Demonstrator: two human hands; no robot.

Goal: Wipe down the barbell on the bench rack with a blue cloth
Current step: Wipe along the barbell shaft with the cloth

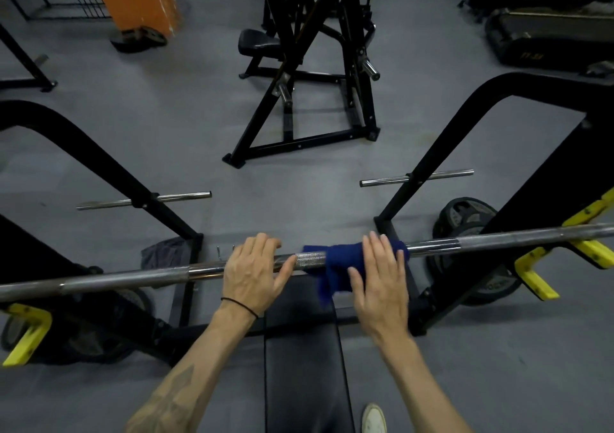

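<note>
**The bar runs left to right across you, and your right hand already has the cloth on it.**

The barbell (166, 276) lies crosswise on the yellow rack hooks (545, 266) above the bench (302, 349), its long axis side to side and rising slightly to your right. The blue cloth (335, 263) is draped over the shaft just right of centre. Your right hand (380, 276) presses flat on it with fingers straight, so any stroke must run along the bar, not across it. Your left hand (252, 273) rests on bare steel just beside the cloth, fingers curled over the far side; motion blur leaves it unclear how firmly it grips. Most of the shaft lies to either side of both hands.
</note>
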